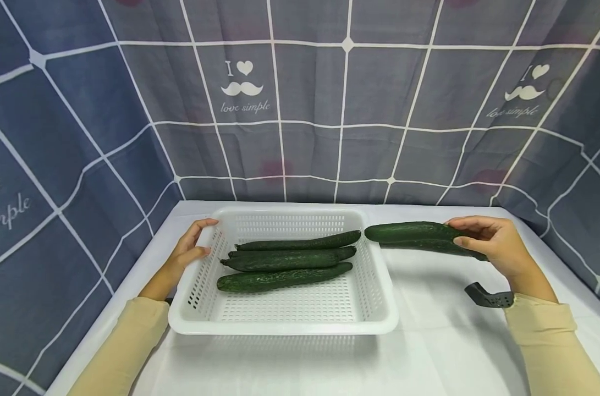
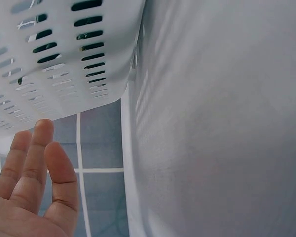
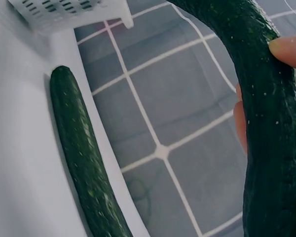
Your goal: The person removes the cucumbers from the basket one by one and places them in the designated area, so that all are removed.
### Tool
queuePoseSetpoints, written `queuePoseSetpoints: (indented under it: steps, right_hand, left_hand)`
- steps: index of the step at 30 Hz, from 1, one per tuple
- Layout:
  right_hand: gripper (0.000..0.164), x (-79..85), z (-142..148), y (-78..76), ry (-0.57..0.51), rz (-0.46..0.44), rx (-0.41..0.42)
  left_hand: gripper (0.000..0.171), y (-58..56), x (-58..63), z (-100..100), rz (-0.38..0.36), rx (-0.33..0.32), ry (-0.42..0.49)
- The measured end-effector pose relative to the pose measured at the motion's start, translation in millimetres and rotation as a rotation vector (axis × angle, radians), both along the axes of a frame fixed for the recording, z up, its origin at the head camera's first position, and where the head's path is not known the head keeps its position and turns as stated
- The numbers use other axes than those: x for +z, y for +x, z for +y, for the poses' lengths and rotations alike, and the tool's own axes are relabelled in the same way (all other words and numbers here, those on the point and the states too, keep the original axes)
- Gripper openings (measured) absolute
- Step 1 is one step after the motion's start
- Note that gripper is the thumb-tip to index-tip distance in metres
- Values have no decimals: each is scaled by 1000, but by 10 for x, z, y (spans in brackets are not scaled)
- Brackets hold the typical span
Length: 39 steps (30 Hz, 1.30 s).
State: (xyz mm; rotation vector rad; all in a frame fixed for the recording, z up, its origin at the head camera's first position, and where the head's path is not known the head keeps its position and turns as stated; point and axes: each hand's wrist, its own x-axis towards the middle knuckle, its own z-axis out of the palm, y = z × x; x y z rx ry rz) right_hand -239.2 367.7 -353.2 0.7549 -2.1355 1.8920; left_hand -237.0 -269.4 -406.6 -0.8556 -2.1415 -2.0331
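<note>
A white perforated plastic basket (image 1: 300,325) stands on the table with several dark green cucumbers (image 1: 285,279) lying side by side in it. My left hand (image 1: 178,258) rests against the basket's left rim, fingers fairly straight in the left wrist view. To the right of the basket, my right hand (image 1: 497,247) grips a cucumber (image 1: 403,231) between thumb and fingers. Its far end overlaps the basket's right rim in the head view. Another cucumber (image 3: 84,153) lies on the table below and beside the held one, apart from the basket.
White cloth covers the table (image 1: 428,341). A dark blue-grey curtain (image 1: 309,148) with a white grid hangs behind and at both sides, close to the table's back edge. A black strap piece (image 1: 488,297) juts from the right wrist.
</note>
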Motion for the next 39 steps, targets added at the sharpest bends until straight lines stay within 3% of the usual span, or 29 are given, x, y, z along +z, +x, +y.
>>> queuePoseSetpoints:
  steps: [12,20,33,39]
  right_hand:
    - [51,-106,242,-63,-29,-14,24]
    - [45,-219,281,-120,55,-53,5]
    - [34,-342,160,-181,309,-63,-123]
    - [31,-355,127,-216,340,-48,-132]
  left_hand:
    - [61,14,3,-9,-19,10,-28]
    - [62,9,3,-7,-17,8,-11]
    - [62,0,4,0,-15,3,1]
    - [62,-3,3,-5,-22,7,8]
